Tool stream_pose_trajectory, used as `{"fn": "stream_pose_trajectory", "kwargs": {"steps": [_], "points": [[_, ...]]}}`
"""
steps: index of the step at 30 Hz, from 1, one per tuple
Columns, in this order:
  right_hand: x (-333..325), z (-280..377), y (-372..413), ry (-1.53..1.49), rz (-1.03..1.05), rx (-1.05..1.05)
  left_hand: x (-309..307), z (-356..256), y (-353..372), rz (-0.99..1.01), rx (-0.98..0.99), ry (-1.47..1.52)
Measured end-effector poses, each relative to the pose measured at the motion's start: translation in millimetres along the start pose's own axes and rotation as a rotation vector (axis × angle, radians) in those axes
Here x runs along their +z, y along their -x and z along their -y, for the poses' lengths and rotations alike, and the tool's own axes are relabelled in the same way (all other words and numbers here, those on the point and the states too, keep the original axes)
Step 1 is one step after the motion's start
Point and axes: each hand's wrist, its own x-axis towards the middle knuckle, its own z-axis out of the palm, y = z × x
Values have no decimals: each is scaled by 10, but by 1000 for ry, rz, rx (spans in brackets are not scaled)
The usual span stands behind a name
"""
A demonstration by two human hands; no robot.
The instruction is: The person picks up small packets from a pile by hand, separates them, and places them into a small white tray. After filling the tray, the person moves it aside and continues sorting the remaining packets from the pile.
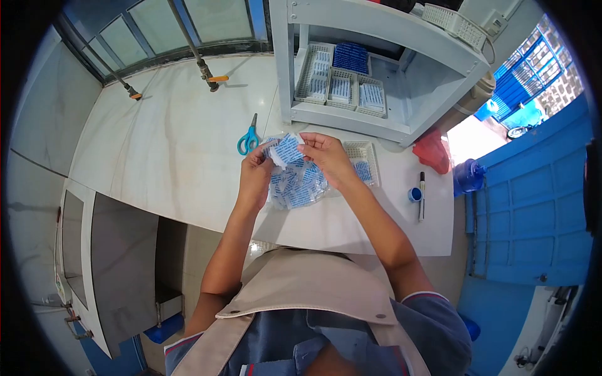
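Note:
Both hands hold white packets with blue print (pixel 289 149) above a clear plastic bag of similar packets (pixel 298 187) on the white table. My left hand (pixel 256 168) pinches the packets at their left edge. From the right, my right hand (pixel 327 158) grips their upper right corner between thumb and fingers. Teal-handled scissors (pixel 249 139) lie just beyond my left hand, blades pointing away. Behind my right wrist is a white basket (pixel 360 151) with a few blue-printed packets (pixel 363 170) in it.
A grey-white shelf unit (pixel 351 123) stands at the table's back, holding small baskets of packets (pixel 340 89). Two pipes with orange-handled valves (pixel 213 79) rise at the back left. A marker (pixel 422 197), a small blue-lidded container (pixel 414 195) and a red bag (pixel 431 152) are at the right.

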Motion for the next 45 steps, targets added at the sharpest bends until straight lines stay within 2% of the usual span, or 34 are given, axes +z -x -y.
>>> {"fn": "stream_pose_trajectory", "kwargs": {"steps": [2, 5, 8, 12, 15, 17, 18, 19, 20, 24, 26, 27, 29, 30, 32, 36, 38, 39, 41, 44, 45], "points": [[-2, -60, -15, 189, -35, -75, 31, -46, 12, 21, -12, 93], [9, 23, 4, 230, -22, 37, 40, -113, 40, 42, -64, 83], [-67, 45, -41, 215, 64, -7, 11, -155, 48, 60, -92, 61], [-36, 215, 35, 237, 32, -18, -58, -171, 47, 45, -126, 32], [-139, 418, 36, 360, 58, -6, 13, -269, 41, 2, -154, 8], [-124, 517, 60, 499, 186, 58, 94, -238, 15, -13, -186, -26], [-147, 492, 43, 500, 181, 57, 160, -185, -21, 78, -227, -2], [-171, 447, 15, 613, 195, -22, 229, -119, -62, 171, -268, 23], [-207, 422, -1, 726, 208, -103, 285, -29, -104, 157, -265, 10], [-373, 524, 100, 896, 119, -92, 451, 175, -232, 208, -327, -23], [-525, 600, 176, 1051, 60, -265, 626, 217, -258, 235, -331, -48], [-597, 675, 211, 1051, 39, -262, 750, 207, -227, 252, -340, -52], [-750, 862, 274, 979, 107, -16, 1020, 168, -134, 252, -361, 53], [-871, 909, 304, 977, 92, -13, 1106, 192, -112, 264, -368, 51], [-1125, 952, 340, 863, 82, 31, 1226, 235, -82, 187, -347, 65], [-1474, 686, 253, 959, 65, 80, 1072, 177, -79, 211, -244, 41], [-1482, 517, 205, 1172, 141, 92, 933, 145, -92, 197, -233, 17], [-1433, 480, 218, 1170, 146, 91, 867, 124, -93, 182, -222, -5], [-1332, 401, 267, 1515, 64, -50, 756, 103, -84, 160, -218, -4], [-1313, 338, 288, 1665, 102, -159, 624, 176, -92, 103, -180, -54], [-1332, 344, 298, 1666, 107, -160, 621, 199, -81, 137, -5, -363]]}}
